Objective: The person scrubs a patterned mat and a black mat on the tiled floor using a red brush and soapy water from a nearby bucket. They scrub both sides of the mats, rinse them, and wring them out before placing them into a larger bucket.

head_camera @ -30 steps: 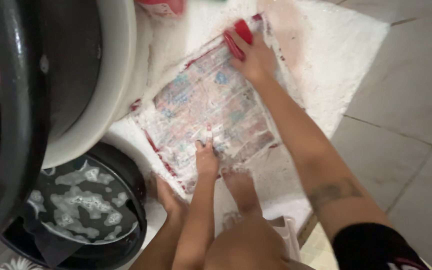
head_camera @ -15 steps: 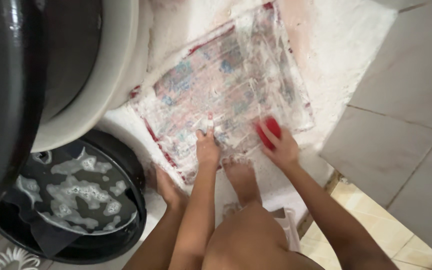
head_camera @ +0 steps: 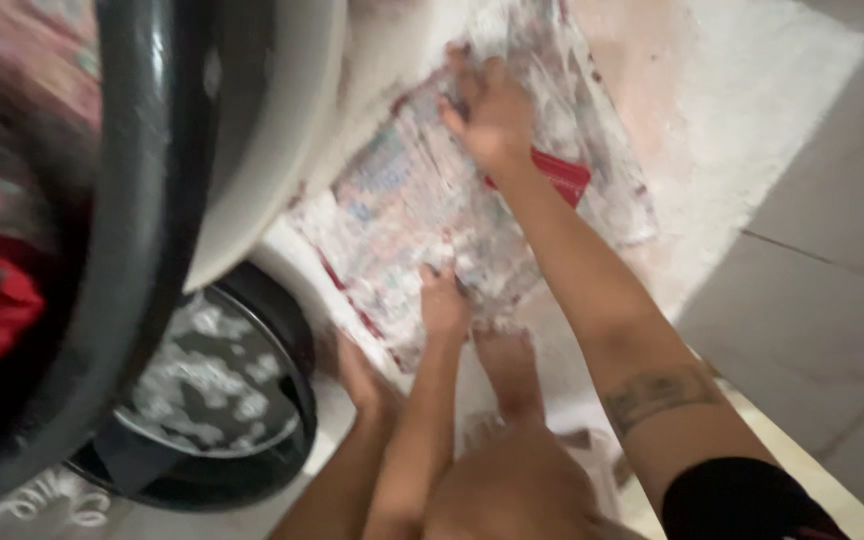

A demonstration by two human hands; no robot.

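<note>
Cloth (head_camera: 422, 200), soapy, lies flat on the floor (head_camera: 832, 180) beside the basin (head_camera: 282, 110); probably soft, heavy, slippery. Right hand (head_camera: 492, 110) presses a red brush (head_camera: 557, 175) on it; left hand (head_camera: 444, 300) pins its near edge.

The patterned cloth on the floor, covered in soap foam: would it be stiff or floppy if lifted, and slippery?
The patterned cloth lies flat and foam-soaked, so probably floppy and heavy. Suds likely make it slippery under the left hand.

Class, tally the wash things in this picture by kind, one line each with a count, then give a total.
Soapy patterned cloth spread on the floor: 1
Red scrubbing brush: 1
Basins: 2, one black round with sudsy water, one large pale
Total: 4
</note>
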